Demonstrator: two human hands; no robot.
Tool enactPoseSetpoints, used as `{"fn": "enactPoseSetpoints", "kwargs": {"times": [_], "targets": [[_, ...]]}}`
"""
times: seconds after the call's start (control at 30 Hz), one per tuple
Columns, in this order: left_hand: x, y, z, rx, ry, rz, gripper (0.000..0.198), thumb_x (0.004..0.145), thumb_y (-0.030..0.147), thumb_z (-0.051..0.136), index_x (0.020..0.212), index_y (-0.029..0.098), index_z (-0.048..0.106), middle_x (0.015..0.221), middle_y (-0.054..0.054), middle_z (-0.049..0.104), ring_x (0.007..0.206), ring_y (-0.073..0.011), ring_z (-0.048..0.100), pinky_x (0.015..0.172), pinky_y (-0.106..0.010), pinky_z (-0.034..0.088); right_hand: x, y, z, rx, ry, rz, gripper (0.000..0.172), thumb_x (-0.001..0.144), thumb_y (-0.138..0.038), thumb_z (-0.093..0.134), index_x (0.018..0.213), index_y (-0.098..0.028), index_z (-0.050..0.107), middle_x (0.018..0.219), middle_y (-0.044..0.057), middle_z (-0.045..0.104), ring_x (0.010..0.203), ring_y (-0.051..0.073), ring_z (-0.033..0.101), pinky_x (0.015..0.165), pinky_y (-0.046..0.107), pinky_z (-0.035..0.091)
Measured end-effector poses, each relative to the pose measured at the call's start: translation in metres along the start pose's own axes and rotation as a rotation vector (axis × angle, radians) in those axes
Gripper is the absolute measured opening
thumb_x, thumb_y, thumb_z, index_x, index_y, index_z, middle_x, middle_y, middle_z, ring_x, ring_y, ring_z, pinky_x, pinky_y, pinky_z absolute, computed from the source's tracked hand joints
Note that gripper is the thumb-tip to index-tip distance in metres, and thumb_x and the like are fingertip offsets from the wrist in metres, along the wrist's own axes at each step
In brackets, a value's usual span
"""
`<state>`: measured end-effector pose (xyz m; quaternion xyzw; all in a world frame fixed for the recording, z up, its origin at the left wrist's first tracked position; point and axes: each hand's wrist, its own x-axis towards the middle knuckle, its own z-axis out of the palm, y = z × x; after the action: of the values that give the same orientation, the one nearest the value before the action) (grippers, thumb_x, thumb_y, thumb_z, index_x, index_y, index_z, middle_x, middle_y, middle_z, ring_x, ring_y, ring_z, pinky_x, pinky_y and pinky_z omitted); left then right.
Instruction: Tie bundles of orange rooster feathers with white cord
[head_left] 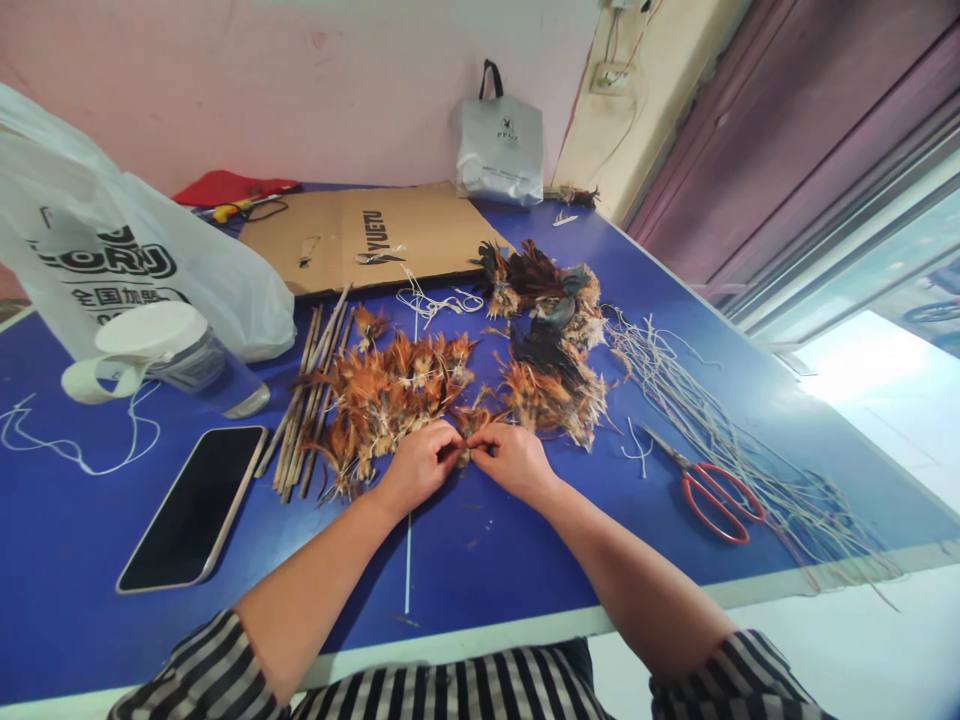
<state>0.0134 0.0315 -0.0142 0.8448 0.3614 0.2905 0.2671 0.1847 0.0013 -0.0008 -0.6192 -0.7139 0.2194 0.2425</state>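
Note:
My left hand [426, 458] and my right hand [511, 458] meet at the fingertips near the middle of the blue table [495, 580]. Both are closed in a pinch around the base of a small feather bunch [474, 412], whose orange-brown tips point away from me. Whether a thread is also in my fingers, I cannot tell. Left of it lies a spread of orange-brown feather bunches [394, 390] with pale tied bases. A pile of orange and black feathers [559, 385] sits just beyond my right hand, with darker feather bunches [540, 280] behind it.
Thin sticks [304, 410], a phone [193, 508], a clear bottle [217, 370] and a white plastic bag [202, 260] stand or lie at left. Red-handled scissors [724, 500] lie beside long strings [750, 450] at right. Behind are flat cardboard [315, 230] and a silver bag [501, 145].

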Motion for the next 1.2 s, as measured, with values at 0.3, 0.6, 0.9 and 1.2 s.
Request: {"fn": "enactPoseSetpoints", "kwargs": {"times": [0.3, 0.6, 0.9, 1.2], "targets": [[0.000, 0.000, -0.001, 0.003, -0.003, 0.001, 0.015, 0.083, 0.022, 0.050, 0.072, 0.016, 0.059, 0.075, -0.004, 0.059, 0.071, -0.0133, 0.053, 0.067, -0.024, 0.041, -0.002, -0.001, 0.001, 0.001, 0.036, 0.029, 0.012, 0.070, -0.023, 0.056, 0.075, -0.025, 0.067, 0.069, -0.005, 0.066, 0.061, 0.010, 0.056, 0.056, 0.020, 0.035], [-0.001, 0.002, -0.001, 0.016, 0.002, -0.005, 0.015, 0.083, 0.023, 0.049, 0.072, 0.017, 0.058, 0.074, -0.004, 0.058, 0.070, -0.0137, 0.052, 0.066, -0.024, 0.041, -0.002, -0.002, -0.001, 0.021, 0.021, 0.033, 0.022, 0.070, -0.021, 0.055, 0.088, -0.027, 0.065, 0.064, -0.007, 0.065, 0.055, 0.009, 0.054, 0.053, 0.019, 0.034], [-0.001, 0.002, 0.000, -0.002, 0.027, 0.007, 0.015, 0.084, 0.022, 0.048, 0.076, 0.017, 0.059, 0.078, -0.005, 0.060, 0.074, -0.0144, 0.055, 0.069, -0.025, 0.042, -0.004, -0.003, 0.000, -0.019, -0.002, 0.018, 0.015, 0.070, -0.025, 0.057, 0.080, -0.026, 0.068, 0.065, -0.005, 0.066, 0.062, 0.011, 0.057, 0.058, 0.021, 0.036], [0.000, 0.002, 0.001, 0.017, 0.034, 0.003, 0.015, 0.083, 0.021, 0.050, 0.072, 0.017, 0.059, 0.074, -0.003, 0.060, 0.070, -0.0129, 0.054, 0.068, -0.025, 0.042, 0.000, -0.002, -0.010, 0.050, -0.097, 0.066, 0.024, 0.079, -0.031, 0.048, 0.077, -0.025, 0.071, 0.065, -0.003, 0.066, 0.058, 0.010, 0.054, 0.053, 0.020, 0.034]]}}
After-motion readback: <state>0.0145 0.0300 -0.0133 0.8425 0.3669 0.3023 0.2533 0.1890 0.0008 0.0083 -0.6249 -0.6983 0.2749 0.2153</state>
